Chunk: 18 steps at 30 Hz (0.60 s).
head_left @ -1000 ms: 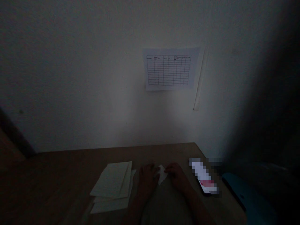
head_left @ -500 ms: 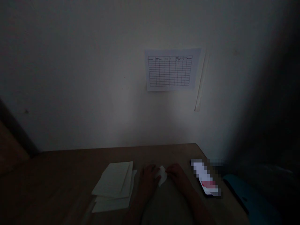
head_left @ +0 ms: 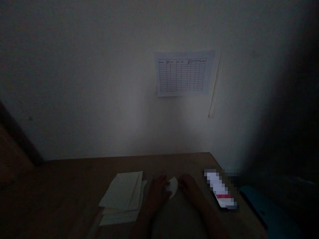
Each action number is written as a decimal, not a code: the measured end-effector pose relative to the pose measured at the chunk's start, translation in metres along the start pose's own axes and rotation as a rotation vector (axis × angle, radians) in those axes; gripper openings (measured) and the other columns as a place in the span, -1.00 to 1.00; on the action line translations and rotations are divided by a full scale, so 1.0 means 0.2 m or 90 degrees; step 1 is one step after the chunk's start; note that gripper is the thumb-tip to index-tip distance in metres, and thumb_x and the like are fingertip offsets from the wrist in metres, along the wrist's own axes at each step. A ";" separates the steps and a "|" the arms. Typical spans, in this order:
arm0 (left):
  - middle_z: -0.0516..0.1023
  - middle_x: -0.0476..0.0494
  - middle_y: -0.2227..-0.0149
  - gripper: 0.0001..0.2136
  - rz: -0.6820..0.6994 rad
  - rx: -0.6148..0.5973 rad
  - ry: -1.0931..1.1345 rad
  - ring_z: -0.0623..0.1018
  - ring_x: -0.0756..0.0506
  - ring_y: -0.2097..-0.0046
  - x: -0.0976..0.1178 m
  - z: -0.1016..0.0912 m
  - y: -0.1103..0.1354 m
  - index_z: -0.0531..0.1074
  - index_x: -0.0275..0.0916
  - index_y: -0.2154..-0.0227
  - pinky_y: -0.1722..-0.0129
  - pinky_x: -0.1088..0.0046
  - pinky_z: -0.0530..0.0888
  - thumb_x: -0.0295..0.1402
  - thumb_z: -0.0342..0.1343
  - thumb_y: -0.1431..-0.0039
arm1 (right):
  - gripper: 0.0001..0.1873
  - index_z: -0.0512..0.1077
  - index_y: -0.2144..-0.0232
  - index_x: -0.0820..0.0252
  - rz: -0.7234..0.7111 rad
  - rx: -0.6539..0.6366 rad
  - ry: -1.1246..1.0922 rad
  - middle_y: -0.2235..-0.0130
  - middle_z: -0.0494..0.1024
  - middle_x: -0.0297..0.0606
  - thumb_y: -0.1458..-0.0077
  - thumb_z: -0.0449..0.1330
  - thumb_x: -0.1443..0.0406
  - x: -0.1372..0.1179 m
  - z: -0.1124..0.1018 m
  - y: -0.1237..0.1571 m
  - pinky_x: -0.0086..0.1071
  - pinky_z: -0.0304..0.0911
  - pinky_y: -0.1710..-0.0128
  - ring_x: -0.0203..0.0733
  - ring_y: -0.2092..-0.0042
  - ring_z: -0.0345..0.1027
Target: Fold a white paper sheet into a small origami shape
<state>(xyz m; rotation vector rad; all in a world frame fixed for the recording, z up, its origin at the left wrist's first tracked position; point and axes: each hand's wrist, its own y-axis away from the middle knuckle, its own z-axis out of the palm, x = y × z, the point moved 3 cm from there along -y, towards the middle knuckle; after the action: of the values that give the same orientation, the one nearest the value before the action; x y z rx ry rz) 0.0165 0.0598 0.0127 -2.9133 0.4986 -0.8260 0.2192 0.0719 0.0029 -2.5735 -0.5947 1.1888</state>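
The room is dim. My left hand (head_left: 158, 193) and my right hand (head_left: 188, 187) rest on a brown wooden table (head_left: 74, 179), close together near its middle. Between them sits a small folded white paper (head_left: 172, 186), and the fingers of both hands are pinched on its edges. A larger sheet (head_left: 174, 215) lies under my forearms. To the left of my left hand lies a stack of white paper sheets (head_left: 123, 196).
A lit phone (head_left: 220, 192) lies on the table right of my right hand. A blue object (head_left: 264, 212) sits at the right edge. A printed table sheet (head_left: 183, 73) hangs on the white wall behind. Dark furniture (head_left: 15, 142) stands at far left.
The small folded paper has shifted slightly right between my fingers, and its shape looks a little more compact. Both hands stay in the same place.
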 end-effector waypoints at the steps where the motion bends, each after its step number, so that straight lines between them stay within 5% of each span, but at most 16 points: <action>1: 0.31 -0.13 -0.28 -0.60 0.000 -0.011 0.006 0.23 -0.21 -0.32 -0.01 0.00 0.00 0.45 -0.09 0.02 -0.35 0.01 -0.03 -0.42 0.26 -0.04 | -0.87 0.44 0.27 0.13 0.001 0.001 0.006 0.18 0.51 -0.22 -0.18 0.08 0.34 0.00 0.00 0.00 -0.28 0.23 0.08 -0.14 0.13 0.35; 11: 0.29 -0.22 -0.29 -0.50 0.010 -0.038 0.018 0.21 -0.30 -0.33 -0.02 -0.01 0.00 0.45 -0.10 -0.02 -0.34 -0.08 -0.03 -0.37 0.34 0.05 | -0.74 0.44 0.05 0.05 -0.013 0.014 -0.070 -0.02 0.50 -0.17 -0.22 0.09 0.23 0.01 0.00 0.01 -0.19 0.19 -0.09 -0.07 -0.06 0.33; 18: 0.28 -0.22 -0.29 -0.54 0.007 -0.031 0.025 0.21 -0.29 -0.33 0.00 -0.03 0.01 0.46 -0.10 0.02 -0.34 -0.04 0.01 -0.37 0.34 0.05 | -0.77 0.50 0.16 0.06 0.024 0.023 -0.012 0.09 0.55 -0.20 -0.23 0.09 0.20 0.01 0.03 0.00 -0.20 0.18 -0.06 -0.07 0.00 0.37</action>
<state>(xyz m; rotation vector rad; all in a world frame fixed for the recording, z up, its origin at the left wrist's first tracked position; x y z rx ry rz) 0.0135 0.0583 0.0181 -2.9406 0.5446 -0.8844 0.2160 0.0741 -0.0020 -2.5564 -0.5257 1.2267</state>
